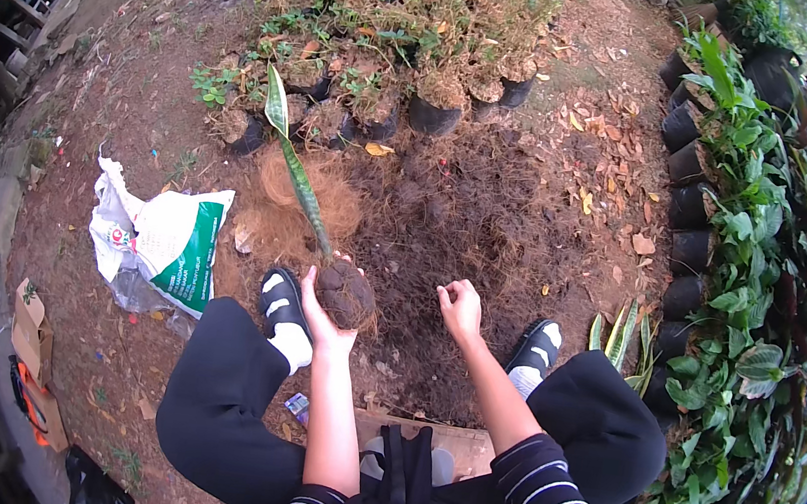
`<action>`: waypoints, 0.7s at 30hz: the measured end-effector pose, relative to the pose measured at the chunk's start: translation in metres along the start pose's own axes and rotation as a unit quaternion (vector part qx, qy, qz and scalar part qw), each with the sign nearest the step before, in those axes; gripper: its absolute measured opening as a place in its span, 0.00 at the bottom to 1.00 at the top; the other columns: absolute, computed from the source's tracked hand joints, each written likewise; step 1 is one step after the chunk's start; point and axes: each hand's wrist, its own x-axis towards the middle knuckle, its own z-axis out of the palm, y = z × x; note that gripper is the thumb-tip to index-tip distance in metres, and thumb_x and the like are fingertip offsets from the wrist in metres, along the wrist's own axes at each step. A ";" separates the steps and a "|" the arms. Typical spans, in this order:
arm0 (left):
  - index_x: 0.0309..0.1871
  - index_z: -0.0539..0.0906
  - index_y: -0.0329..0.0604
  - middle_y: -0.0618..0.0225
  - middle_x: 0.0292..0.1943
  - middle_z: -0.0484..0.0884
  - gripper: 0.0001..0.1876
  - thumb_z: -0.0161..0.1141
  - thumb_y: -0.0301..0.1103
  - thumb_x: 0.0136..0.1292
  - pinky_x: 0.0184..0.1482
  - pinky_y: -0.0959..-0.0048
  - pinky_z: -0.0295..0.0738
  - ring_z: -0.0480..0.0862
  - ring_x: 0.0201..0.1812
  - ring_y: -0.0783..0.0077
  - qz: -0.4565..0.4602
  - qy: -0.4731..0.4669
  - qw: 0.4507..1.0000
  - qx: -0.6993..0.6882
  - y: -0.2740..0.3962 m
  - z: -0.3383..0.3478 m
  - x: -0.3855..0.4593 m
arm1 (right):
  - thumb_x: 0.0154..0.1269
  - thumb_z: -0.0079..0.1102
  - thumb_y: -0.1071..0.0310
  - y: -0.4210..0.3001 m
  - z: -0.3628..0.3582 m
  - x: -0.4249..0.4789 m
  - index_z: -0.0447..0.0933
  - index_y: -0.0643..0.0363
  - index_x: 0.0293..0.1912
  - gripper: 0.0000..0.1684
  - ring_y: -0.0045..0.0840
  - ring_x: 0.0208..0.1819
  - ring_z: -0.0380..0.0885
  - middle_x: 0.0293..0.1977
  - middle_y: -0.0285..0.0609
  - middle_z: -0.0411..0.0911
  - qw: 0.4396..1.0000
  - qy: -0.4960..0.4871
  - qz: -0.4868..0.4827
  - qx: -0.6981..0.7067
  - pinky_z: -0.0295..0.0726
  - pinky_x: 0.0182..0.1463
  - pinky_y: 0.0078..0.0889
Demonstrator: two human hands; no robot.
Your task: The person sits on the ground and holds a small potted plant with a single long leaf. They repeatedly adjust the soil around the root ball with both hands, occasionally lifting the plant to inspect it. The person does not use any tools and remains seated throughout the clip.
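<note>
My left hand [327, 322] is cupped under and around a round, dark brown root ball [347, 294] wrapped in fibre. From the ball a single variegated snake plant leaf [299, 179] rises, tilted away to the left. To the right, my right hand [460, 310] hovers over a spread of dark soil mixed with fibre [436, 233], its fingers curled. Whether anything thin sits between those fingertips cannot be made out. Beyond the root ball lies a loose heap of orange-brown coconut fibre [305, 191].
A white and green printed sack [174, 243] lies at the left. Potted plants in black bags [435, 116] stand ahead, and a row of black grow bags [687, 253] lines the right. Snake plant leaves [621, 335] lie beside my right knee. Cardboard [35, 328] rests far left.
</note>
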 end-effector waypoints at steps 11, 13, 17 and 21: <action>0.50 0.73 0.46 0.72 0.43 0.79 0.19 0.46 0.48 0.64 0.39 0.64 0.78 0.81 0.41 0.67 -0.019 0.023 0.999 -0.024 0.002 -0.007 0.017 | 0.60 0.49 0.62 -0.013 0.066 0.101 0.50 0.56 0.67 0.37 0.38 0.68 0.50 0.69 0.42 0.45 0.854 -0.245 -0.287 -0.359 0.55 0.66 0.51; 0.50 0.73 0.46 0.72 0.43 0.79 0.19 0.46 0.49 0.63 0.39 0.64 0.78 0.81 0.42 0.67 -0.015 0.019 0.999 -0.033 0.001 -0.007 0.017 | 0.61 0.50 0.57 -0.003 0.068 0.106 0.50 0.56 0.67 0.38 0.39 0.68 0.50 0.68 0.44 0.47 0.839 -0.247 -0.304 -0.378 0.56 0.65 0.51; 0.50 0.72 0.46 0.72 0.43 0.79 0.19 0.47 0.49 0.63 0.40 0.63 0.78 0.81 0.42 0.67 -0.012 0.015 0.999 -0.041 0.001 -0.003 0.017 | 0.61 0.50 0.58 0.020 0.060 0.089 0.60 0.57 0.62 0.31 0.37 0.63 0.57 0.64 0.45 0.55 0.873 -0.221 -0.308 -0.308 0.62 0.62 0.44; 0.52 0.71 0.47 0.71 0.43 0.78 0.22 0.44 0.51 0.63 0.41 0.63 0.77 0.79 0.42 0.67 -0.022 0.016 0.998 -0.048 -0.002 -0.007 0.017 | 0.61 0.50 0.57 0.016 0.045 0.085 0.65 0.57 0.59 0.28 0.36 0.60 0.61 0.62 0.46 0.59 0.818 -0.389 -0.240 -0.349 0.64 0.60 0.40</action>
